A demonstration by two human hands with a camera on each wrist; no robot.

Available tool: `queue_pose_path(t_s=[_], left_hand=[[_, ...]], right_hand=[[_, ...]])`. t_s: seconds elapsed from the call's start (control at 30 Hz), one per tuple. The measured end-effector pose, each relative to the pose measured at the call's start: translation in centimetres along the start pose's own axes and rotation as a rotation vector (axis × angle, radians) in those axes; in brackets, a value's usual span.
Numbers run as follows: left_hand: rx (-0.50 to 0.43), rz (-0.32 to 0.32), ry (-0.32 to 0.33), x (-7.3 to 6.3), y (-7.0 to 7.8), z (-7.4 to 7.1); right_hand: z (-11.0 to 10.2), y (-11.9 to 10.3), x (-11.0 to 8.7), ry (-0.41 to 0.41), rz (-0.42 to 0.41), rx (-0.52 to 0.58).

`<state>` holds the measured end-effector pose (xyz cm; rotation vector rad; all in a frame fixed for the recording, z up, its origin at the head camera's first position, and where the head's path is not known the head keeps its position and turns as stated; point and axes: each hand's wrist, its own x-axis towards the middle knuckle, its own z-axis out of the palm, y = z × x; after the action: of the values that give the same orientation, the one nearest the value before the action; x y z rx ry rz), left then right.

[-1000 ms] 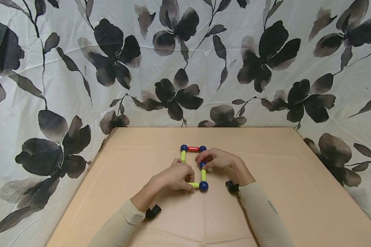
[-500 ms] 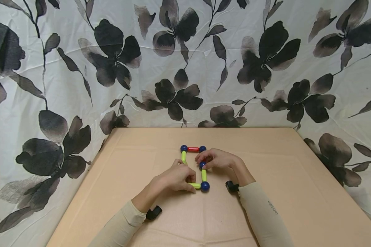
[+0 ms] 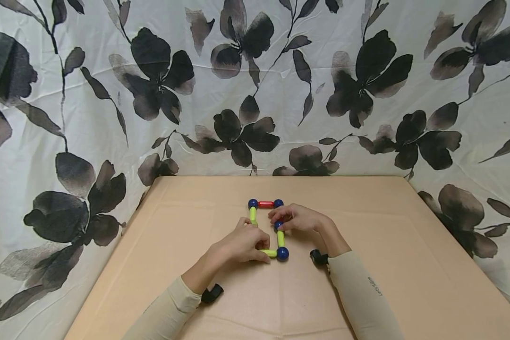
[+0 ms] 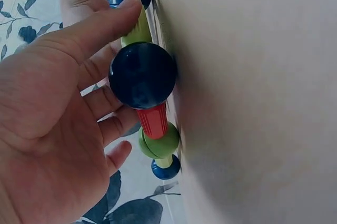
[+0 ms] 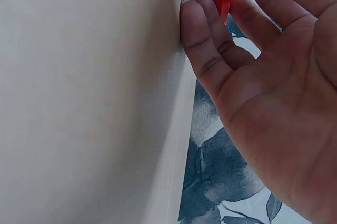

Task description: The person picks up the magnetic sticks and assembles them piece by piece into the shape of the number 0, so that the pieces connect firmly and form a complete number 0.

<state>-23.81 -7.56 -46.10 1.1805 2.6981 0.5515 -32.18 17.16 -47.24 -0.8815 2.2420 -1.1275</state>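
Observation:
A closed outline of toy balls and rods lies on the table. In the head view my left hand [image 3: 240, 243] is over its left near corner, thumb and fingers pinching the near yellow-green rod [image 4: 139, 28]. Beside the thumb in the left wrist view sits a blue ball [image 4: 142, 75], from which a red rod [image 4: 154, 120] leads to a green ball [image 4: 162, 144]. My right hand [image 3: 303, 219] grips the blue ball [image 3: 278, 225] midway along the right side; its fingers mostly hide a red rod [image 5: 222, 7] beyond. A yellow-green rod [image 3: 281, 239] runs to the near right blue ball [image 3: 282, 254].
The far side is a red rod [image 3: 265, 204] between two blue balls, one at the left corner [image 3: 252, 203] and one at the right [image 3: 278, 203]. A tan table [image 3: 408, 264] carries everything; a floral cloth [image 3: 306, 94] hangs behind it.
The near right blue ball and the rods joined to it have shifted slightly right and away. My left thumb has edged right with them; my right hand stays in place.

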Motion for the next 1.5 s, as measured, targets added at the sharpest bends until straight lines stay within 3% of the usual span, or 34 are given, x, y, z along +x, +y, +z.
queue_pose_path(t_s=[0.13, 0.2, 0.33, 0.43, 0.57, 0.67, 0.77, 0.97, 1.5], left_hand=[[-0.054, -0.005, 0.053, 0.2, -0.6, -0.2], [-0.117, -0.039, 0.104, 0.3, -1.5, -0.4], [-0.266, -0.173, 0.244, 0.4, -3.9, -1.3], [-0.383, -0.294, 0.301, 0.2, -5.4, -1.7], [-0.502, -0.408, 0.239, 0.2, -6.3, -1.7], [-0.532, -0.434, 0.17, 0.5, -6.5, -1.4], [-0.538, -0.44, 0.143, 0.8, -6.6, -1.2], [-0.572, -0.472, 0.132, 1.3, -6.4, -0.9], [-0.601, -0.475, 0.143, 1.6, -6.6, -0.5]], right_hand=[[0.1, 0.1, 0.0, 0.017, 0.007, -0.005], [0.0, 0.1, 0.0, 0.044, 0.024, -0.031], [-0.1, 0.0, 0.0, 0.131, 0.074, -0.059], [-0.4, 0.0, -0.1, 0.204, 0.109, -0.025], [-0.6, 0.2, -0.2, 0.194, 0.135, 0.005], [-0.6, 0.2, -0.1, 0.116, 0.143, 0.014], [-0.4, 0.2, 0.1, 0.07, 0.149, 0.014], [-0.2, 0.2, 0.2, 0.045, 0.155, 0.004], [-0.1, 0.4, 0.2, 0.049, 0.157, -0.015]])
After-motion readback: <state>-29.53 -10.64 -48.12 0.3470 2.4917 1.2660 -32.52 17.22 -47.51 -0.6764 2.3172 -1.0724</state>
